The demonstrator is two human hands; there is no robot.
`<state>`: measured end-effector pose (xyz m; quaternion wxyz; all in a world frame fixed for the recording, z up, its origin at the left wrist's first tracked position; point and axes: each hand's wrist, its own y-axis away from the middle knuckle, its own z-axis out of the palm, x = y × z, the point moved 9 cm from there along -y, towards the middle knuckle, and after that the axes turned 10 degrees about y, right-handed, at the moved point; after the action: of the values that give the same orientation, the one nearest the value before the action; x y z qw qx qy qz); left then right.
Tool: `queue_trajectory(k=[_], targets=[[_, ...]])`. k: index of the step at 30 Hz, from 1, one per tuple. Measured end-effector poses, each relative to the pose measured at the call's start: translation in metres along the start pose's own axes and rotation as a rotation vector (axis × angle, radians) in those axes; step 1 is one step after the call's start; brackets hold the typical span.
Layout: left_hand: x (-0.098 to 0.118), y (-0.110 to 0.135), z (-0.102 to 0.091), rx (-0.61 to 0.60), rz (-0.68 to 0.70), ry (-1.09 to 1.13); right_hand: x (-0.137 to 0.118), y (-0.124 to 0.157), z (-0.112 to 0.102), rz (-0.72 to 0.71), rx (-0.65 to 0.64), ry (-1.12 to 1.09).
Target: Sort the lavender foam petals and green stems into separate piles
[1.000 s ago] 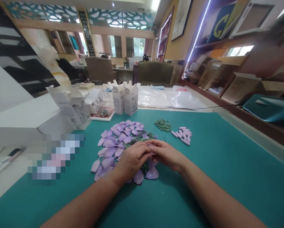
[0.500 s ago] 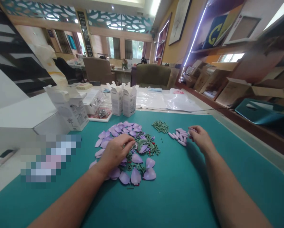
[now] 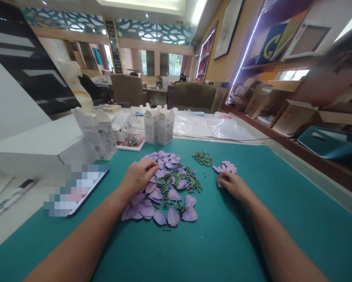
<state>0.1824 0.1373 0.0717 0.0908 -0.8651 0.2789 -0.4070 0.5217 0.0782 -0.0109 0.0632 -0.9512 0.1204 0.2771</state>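
Note:
My left hand (image 3: 139,174) is over the upper left of a heap of purple plastic petals (image 3: 173,216); its thumb and fingers are pinched together, and whatever lies between them is hidden. Green plastic leaf and stem parts (image 3: 198,185) mix with the petals on the heap's right side. To the right, my right hand (image 3: 233,185) is low over the mat, closed on a small pale purple piece (image 3: 221,182) that shows only partly. Just beyond it lies a small pile of slim lilac pieces (image 3: 229,166). Short green sticks (image 3: 203,158) form another pile nearby.
A green mat (image 3: 229,243) covers the table. White open cartons (image 3: 166,127) and a small tray (image 3: 135,147) stand at the back. On the left are a blurred-out phone (image 3: 89,196), a large white box (image 3: 37,141) and a pen (image 3: 13,197).
My right hand has moved left and nearer to me, from the right side of the lilac pile to its front. My left hand has shifted left and away over the petals. The view has shifted slightly.

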Motion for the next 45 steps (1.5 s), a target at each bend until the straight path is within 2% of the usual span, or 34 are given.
queue_trajectory(k=[3,9,14,21,24,27,30,35,40,45], targets=[[-0.014,0.001,-0.006,0.005,-0.051,-0.025,-0.007,0.003,0.009,-0.041,-0.034,0.051],[-0.037,0.003,-0.01,-0.005,-0.105,-0.038,-0.002,0.0,0.013,-0.124,-0.088,0.247],[-0.043,0.003,-0.01,-0.024,-0.13,-0.042,-0.011,0.003,0.019,-0.257,-0.13,0.363],[-0.048,0.002,-0.005,-0.06,-0.132,-0.053,-0.013,0.01,0.018,-0.245,-0.221,0.423],[-0.048,0.002,-0.004,-0.063,-0.132,-0.055,-0.02,0.009,0.009,-0.213,-0.125,0.395],[-0.047,0.002,-0.003,-0.061,-0.127,-0.056,-0.045,0.007,0.005,-0.226,0.049,0.204],[-0.046,0.002,-0.006,-0.041,-0.12,-0.045,-0.072,0.003,0.027,-0.265,0.097,0.016],[-0.053,0.001,-0.012,-0.019,-0.141,-0.066,-0.089,-0.013,0.074,-0.262,0.139,0.041],[-0.056,0.002,-0.012,-0.017,-0.159,-0.05,-0.102,-0.016,0.094,-0.295,0.185,0.069],[-0.054,0.002,-0.006,-0.04,-0.15,-0.047,-0.135,-0.008,0.111,-0.347,0.173,0.064]])
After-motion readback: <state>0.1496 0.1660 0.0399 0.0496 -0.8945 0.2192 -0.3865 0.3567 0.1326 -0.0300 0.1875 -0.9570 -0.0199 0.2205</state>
